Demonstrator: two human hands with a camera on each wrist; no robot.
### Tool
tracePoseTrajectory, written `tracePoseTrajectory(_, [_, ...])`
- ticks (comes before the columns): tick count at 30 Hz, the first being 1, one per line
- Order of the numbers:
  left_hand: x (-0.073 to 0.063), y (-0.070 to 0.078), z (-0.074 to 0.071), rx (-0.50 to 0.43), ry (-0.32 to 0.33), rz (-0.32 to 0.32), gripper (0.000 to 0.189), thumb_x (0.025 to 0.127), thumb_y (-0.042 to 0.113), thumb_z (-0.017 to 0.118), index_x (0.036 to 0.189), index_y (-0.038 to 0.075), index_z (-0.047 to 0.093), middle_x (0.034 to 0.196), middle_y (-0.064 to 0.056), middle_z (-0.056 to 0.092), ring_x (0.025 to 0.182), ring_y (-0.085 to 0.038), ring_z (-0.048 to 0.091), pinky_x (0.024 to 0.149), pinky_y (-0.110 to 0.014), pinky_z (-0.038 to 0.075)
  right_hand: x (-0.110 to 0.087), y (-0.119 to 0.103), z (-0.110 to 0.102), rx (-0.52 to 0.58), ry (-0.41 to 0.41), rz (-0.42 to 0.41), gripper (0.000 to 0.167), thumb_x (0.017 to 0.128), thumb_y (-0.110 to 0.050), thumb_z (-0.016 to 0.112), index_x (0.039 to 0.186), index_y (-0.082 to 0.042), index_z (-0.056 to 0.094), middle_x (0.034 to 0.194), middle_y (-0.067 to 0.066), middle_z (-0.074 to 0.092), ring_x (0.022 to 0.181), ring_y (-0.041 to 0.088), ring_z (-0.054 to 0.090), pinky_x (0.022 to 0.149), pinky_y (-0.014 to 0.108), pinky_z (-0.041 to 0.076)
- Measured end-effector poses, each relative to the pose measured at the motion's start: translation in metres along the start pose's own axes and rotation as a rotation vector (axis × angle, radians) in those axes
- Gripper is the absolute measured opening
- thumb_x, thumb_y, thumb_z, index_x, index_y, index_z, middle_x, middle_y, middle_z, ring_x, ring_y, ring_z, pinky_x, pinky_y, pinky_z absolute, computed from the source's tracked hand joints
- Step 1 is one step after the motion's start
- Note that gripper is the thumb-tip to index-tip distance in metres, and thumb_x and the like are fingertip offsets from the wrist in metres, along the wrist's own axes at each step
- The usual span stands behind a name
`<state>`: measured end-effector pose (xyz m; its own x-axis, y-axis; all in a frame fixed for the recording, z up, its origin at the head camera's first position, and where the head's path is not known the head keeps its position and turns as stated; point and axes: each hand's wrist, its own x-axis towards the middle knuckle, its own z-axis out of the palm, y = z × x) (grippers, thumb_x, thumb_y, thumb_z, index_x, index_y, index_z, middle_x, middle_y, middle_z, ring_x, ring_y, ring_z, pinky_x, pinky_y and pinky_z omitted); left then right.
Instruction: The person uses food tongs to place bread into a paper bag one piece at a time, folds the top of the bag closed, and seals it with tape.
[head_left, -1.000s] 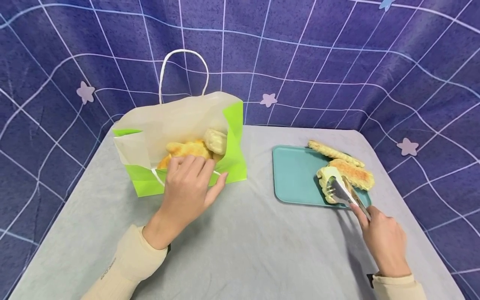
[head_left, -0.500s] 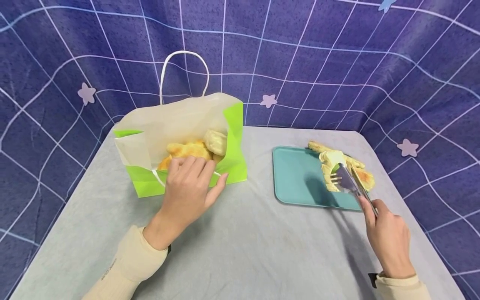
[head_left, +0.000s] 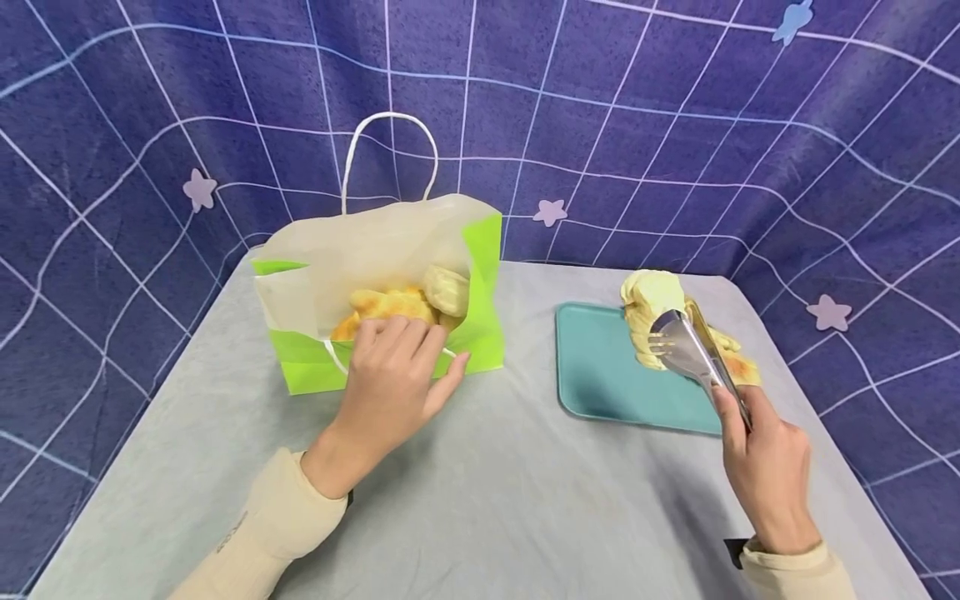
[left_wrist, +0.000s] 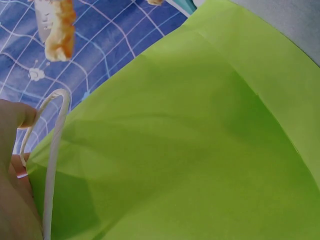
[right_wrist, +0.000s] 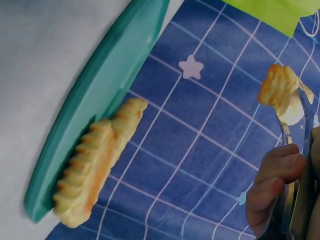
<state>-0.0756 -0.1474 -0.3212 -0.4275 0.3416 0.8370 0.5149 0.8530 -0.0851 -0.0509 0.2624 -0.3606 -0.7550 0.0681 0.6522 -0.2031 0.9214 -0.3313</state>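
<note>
My left hand (head_left: 397,375) holds the front rim of a green and white paper bag (head_left: 483,317), its fingers hooked over the edge. The front cord handle (left_wrist: 55,135) runs beside the thumb. Golden bread (head_left: 390,307) and a paler roll (head_left: 447,290) lie inside the bag. My right hand (head_left: 772,475) grips metal serving tongs (head_left: 693,354), one end forked. Between the tong ends is a piece of bread (head_left: 648,321), creamy on top and golden on one side, held up over the teal tray (head_left: 622,396).
Two long ridged breads (right_wrist: 82,180) lie at the right end of the tray, partly hidden by the tongs in the head view. A white handle (head_left: 390,117) stands up from the bag's back. Purple grid-patterned cloth (head_left: 600,192) rises behind and beside the grey-covered table (head_left: 487,500).
The tongs have lifted the bread piece off the tray and carried it up and away from me. My left hand stays at the bag rim. The head view has shifted slightly.
</note>
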Motion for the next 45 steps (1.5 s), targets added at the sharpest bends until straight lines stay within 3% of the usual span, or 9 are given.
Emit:
tracePoseTrajectory(7, [-0.002,0.000,0.001,-0.007,-0.009,-0.001,0.031,0.094,0.032,0.056,0.080,0.004,0.057,0.069,-0.007,0.050,0.066,-0.029,0.050,0.069,-0.044,0.038,0.000,-0.008,0.004,0.049,0.045,-0.043,0.019,0.094,-0.020,0.068,0.095,-0.002,0.065,0.052,0.000,0.041,0.043,0.013,0.031,0.041,0.030,0.023])
tracePoseTrajectory(16, [-0.003,-0.001,-0.001,-0.012,-0.011,-0.007,0.031,0.094,0.032,0.056,0.080,0.004,0.058,0.069,-0.007,0.050,0.067,-0.029,0.051,0.070,-0.044,0.038,0.002,-0.016,0.010,0.148,0.173,-0.121,0.023,0.097,-0.021,0.063,0.101,0.001,0.070,0.064,0.011,0.064,0.048,0.007,0.041,0.047,0.031,0.034])
tracePoseTrajectory(25, [-0.003,-0.002,-0.003,-0.012,-0.013,-0.008,0.030,0.093,0.032,0.056,0.080,0.005,0.058,0.068,-0.007,0.049,0.067,-0.029,0.051,0.070,-0.044,0.037,0.007,-0.026,0.017,0.209,0.219,-0.154,0.035,0.099,-0.031,0.061,0.098,0.002,0.071,0.061,0.007,0.060,0.053,-0.001,0.039,0.050,0.024,0.034])
tracePoseTrajectory(30, [-0.003,-0.003,-0.004,-0.007,-0.013,-0.009,0.030,0.094,0.032,0.056,0.079,0.005,0.057,0.068,-0.007,0.048,0.067,-0.028,0.051,0.070,-0.044,0.037,0.017,-0.045,0.021,0.290,0.273,-0.199,0.044,0.100,-0.038,0.057,0.094,0.004,0.069,0.063,0.007,0.057,0.056,0.002,0.042,0.055,0.020,0.033])
tracePoseTrajectory(37, [-0.003,-0.003,-0.005,0.004,-0.016,-0.006,0.031,0.094,0.033,0.056,0.081,0.005,0.058,0.069,-0.006,0.049,0.067,-0.028,0.051,0.070,-0.044,0.037,0.042,-0.078,0.026,0.359,0.288,-0.294,0.057,0.100,-0.049,0.051,0.091,0.005,0.068,0.066,0.011,0.059,0.055,0.017,0.047,0.057,0.026,0.035])
tracePoseTrajectory(45, [-0.001,-0.003,-0.005,0.001,-0.018,0.006,0.030,0.093,0.034,0.057,0.084,0.005,0.060,0.070,-0.006,0.050,0.068,-0.028,0.051,0.070,-0.043,0.038,0.072,-0.117,0.033,0.418,0.277,-0.372,0.056,0.100,-0.051,0.048,0.092,0.001,0.068,0.068,0.008,0.063,0.049,0.017,0.049,0.052,0.030,0.037])
